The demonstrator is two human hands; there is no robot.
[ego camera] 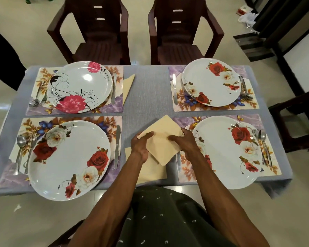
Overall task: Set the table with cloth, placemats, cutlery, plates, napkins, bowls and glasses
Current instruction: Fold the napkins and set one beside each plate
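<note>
A grey cloth covers the table. On it lie several floral placemats, each with a flowered white plate and cutlery. Over the table's middle, near the front, I hold a cream napkin with both hands. My left hand grips its left edge, thumb on top. My right hand pinches its right corner. More cream napkins lie flat beneath it at the front edge. A folded napkin lies beside the far left placemat.
Two dark plastic chairs stand at the table's far side, and another chair stands at the right. Knives lie beside the plates, spoons and forks on the opposite sides. Litter lies on the floor at top right.
</note>
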